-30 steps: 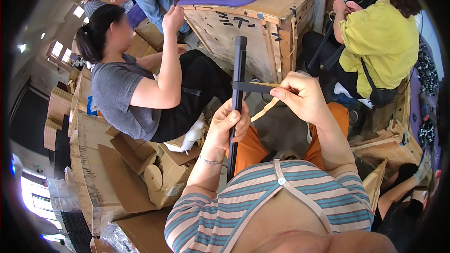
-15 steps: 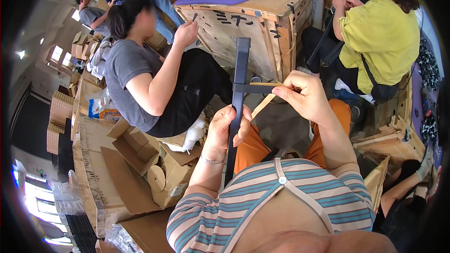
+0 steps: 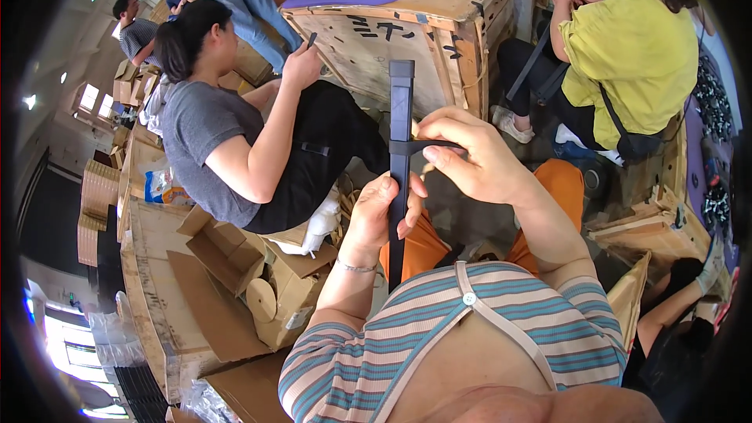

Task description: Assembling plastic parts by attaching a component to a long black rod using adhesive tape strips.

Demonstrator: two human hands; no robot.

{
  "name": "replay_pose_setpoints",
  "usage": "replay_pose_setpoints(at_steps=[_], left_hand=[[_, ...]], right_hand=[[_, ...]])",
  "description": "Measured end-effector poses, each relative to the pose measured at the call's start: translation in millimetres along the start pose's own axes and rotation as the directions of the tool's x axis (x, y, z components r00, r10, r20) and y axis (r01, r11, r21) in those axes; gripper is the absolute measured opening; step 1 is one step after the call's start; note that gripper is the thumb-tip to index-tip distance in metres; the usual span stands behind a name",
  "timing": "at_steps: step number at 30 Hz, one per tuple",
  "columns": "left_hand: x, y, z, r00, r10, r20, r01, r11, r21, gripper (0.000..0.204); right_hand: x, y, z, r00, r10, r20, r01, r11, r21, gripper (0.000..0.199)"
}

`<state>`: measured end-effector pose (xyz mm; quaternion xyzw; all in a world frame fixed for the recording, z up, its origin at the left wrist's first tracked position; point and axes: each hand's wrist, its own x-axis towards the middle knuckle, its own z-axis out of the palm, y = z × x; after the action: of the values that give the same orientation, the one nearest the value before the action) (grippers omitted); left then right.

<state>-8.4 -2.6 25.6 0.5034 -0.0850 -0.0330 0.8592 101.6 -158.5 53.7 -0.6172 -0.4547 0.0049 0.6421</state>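
A long black bar [image 3: 401, 102] with a squared end stands nearly upright in front of me. My left hand [image 3: 368, 215] is closed around its lower part, thumb in front and fingertips at the right side. Round the bar, just above that hand, runs a narrow black strip [image 3: 429, 143] whose tail reaches to the right. The tail lies between the thumb and fingers of my right hand [image 3: 486, 160], which is closed on it close beside the bar. Only a small bit of a yellowish strip [image 3: 428, 166] shows below the right thumb; the rest is hidden.
A wooden crate [image 3: 423, 51] bears a purple mat with dark bars. A person in grey [image 3: 215, 125] sits at left, another in yellow [image 3: 634, 63] at right. An open cardboard box [image 3: 294, 305] stands left of me; wooden pieces [image 3: 658, 227] lie at right.
My right hand has moved left, closer to the bar, its fingers now over the black strip. The yellowish strip, formerly long and visible, is mostly out of sight. The left hand keeps its grip.
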Motion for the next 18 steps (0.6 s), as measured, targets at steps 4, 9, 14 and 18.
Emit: replay_pose_setpoints(at_steps=[4, 9, 14, 18], left_hand=[[0.7, -2.1, 1.4, 0.999, 0.008, -0.051, -0.004, 0.997, 0.073, 0.051], [1.0, -3.0, -1.3, 0.999, -0.013, -0.034, 0.014, 1.0, 0.014, 0.05], [2.8, -5.6, -7.3, 0.994, -0.052, 0.099, 0.065, 0.99, -0.129, 0.049], [-0.4, -8.1, -13.1, 0.993, -0.064, 0.102, 0.089, 0.96, -0.265, 0.046]], right_hand=[[5.0, -1.7, 5.4, 0.998, -0.033, 0.05, 0.037, 0.995, -0.09, 0.009], [2.5, -4.0, 9.7, 0.99, 0.128, 0.06, -0.124, 0.99, -0.062, 0.009], [1.4, -8.3, 20.6, 0.964, 0.262, 0.052, -0.267, 0.943, 0.2, 0.011], [2.9, 6.3, 34.4, 0.974, 0.224, -0.015, -0.221, 0.967, 0.124, 0.01]])
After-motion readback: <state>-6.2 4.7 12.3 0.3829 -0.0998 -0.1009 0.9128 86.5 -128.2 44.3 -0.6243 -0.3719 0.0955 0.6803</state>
